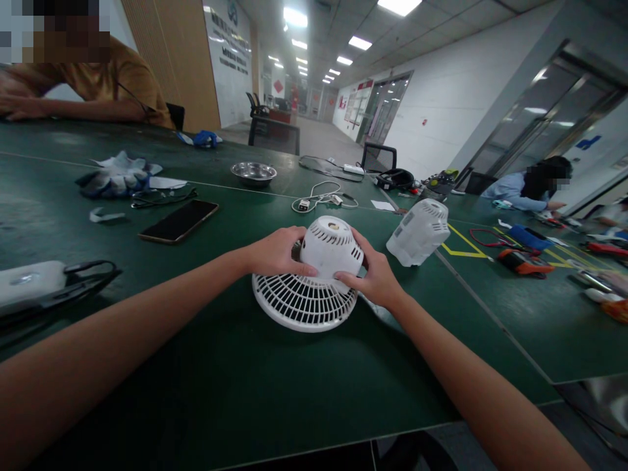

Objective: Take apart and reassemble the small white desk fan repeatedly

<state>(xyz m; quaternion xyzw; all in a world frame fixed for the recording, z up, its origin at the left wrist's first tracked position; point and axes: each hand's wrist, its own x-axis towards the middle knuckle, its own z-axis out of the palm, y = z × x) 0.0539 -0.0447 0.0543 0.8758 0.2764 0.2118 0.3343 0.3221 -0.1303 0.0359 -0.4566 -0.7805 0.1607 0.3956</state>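
Note:
A white fan head lies grille down on the green table in front of me, its rounded, slotted motor housing on top. My left hand grips the left side of the housing, thumb across its front and fingers mostly hidden behind. On the other side my right hand grips the housing the same way, thumb on the front and fingers round the right flank. Right of the fan stands a separate white slotted plastic part, which neither hand touches.
A phone, gloves and a white device with a black cord lie to the left. Farther back are a metal bowl and a white cable. An orange multimeter lies right. People sit at far left and right.

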